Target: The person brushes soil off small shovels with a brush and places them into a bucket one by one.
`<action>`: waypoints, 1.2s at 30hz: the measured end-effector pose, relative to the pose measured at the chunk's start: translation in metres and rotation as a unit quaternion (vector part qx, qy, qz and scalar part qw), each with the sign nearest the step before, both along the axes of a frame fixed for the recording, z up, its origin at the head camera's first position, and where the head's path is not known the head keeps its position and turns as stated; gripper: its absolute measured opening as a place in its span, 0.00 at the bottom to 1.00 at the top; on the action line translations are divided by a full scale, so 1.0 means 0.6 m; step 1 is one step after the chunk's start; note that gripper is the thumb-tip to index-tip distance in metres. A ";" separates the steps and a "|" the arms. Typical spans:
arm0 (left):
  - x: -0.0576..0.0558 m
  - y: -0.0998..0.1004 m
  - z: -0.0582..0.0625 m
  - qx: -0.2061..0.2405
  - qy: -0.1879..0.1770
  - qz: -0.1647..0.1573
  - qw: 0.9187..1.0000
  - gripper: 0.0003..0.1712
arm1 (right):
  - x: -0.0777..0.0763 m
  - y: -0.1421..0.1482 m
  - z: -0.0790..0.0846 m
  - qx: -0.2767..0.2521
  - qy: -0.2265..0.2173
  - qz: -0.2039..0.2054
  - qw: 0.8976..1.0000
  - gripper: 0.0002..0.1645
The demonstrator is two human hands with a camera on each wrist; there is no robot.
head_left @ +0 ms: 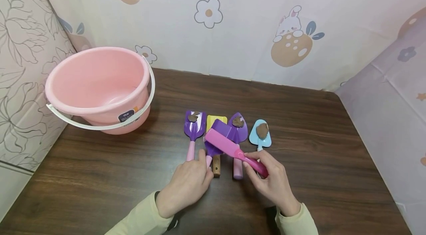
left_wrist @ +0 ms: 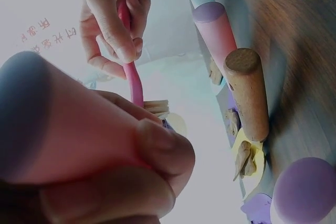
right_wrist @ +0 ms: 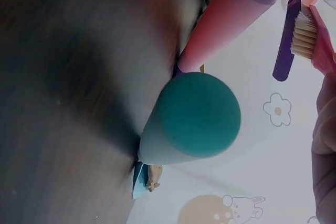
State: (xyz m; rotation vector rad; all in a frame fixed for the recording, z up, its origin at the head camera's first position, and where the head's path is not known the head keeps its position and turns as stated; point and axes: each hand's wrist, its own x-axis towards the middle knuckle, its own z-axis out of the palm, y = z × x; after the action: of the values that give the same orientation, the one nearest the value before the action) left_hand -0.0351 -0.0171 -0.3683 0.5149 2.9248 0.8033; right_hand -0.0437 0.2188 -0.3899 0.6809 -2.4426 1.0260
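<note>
My left hand (head_left: pixel 186 185) grips the pink handle of a toy shovel whose purple blade (head_left: pixel 222 127) is raised over other shovels. The right hand (head_left: pixel 274 183) holds a pink brush (head_left: pixel 221 143) by its handle, its head over that blade. In the right wrist view the pale bristles (right_wrist: pixel 304 35) face the purple blade (right_wrist: pixel 286 51), very close to it; whether they touch I cannot tell. Beneath lie a yellow shovel (head_left: pixel 211 119) with a wooden handle (head_left: pixel 216 166) and a purple pointed shovel (head_left: pixel 243 131) bearing a brown lump (head_left: pixel 237 121).
At the left of the brown table (head_left: pixel 316 175) stands a pink bucket (head_left: pixel 96 76) with a white handle (head_left: pixel 80 126). A purple square shovel (head_left: pixel 194 130) and a light blue shovel (head_left: pixel 254 139), each with a brown lump, flank the group. Patterned cloth (head_left: pixel 243 42) hangs behind.
</note>
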 end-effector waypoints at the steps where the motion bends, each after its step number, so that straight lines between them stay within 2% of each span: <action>1: 0.000 0.000 0.000 0.001 -0.001 0.000 1.000 0.12 | 0.000 0.000 0.000 0.000 0.000 -0.003 1.000 0.20; 4: 0.001 -0.001 -0.001 0.005 0.001 -0.001 1.000 0.12 | -0.003 0.003 0.002 0.010 0.002 -0.023 1.000 0.19; 7: 0.005 -0.001 -0.002 0.011 0.011 -0.010 1.000 0.12 | -0.010 0.013 0.001 0.032 0.032 -0.061 0.997 0.17; 10: 0.009 -0.002 -0.003 0.016 0.023 -0.016 0.999 0.12 | -0.017 0.026 0.001 0.061 0.066 -0.120 0.989 0.15; 12: 0.009 -0.002 -0.002 0.012 0.036 -0.014 0.999 0.12 | -0.016 0.033 0.002 0.071 0.072 -0.160 0.982 0.16; 15: 0.007 -0.003 -0.001 0.004 0.050 -0.008 0.999 0.12 | -0.012 0.039 0.002 0.066 0.072 -0.189 0.977 0.17; 24: 0.003 -0.006 -0.001 0.009 0.026 -0.001 1.000 0.11 | -0.009 0.032 -0.007 0.060 0.065 -0.174 0.981 0.17; 36: 0.002 -0.007 0.004 0.018 0.054 0.015 0.998 0.12 | 0.001 0.009 -0.007 0.116 0.009 -0.115 0.987 0.17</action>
State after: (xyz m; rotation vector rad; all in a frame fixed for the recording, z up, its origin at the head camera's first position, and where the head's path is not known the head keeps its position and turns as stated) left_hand -0.0341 -0.0213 -0.3662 0.5350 3.0280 0.8609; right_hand -0.0428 0.2243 -0.3940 0.4601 -2.5751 0.6512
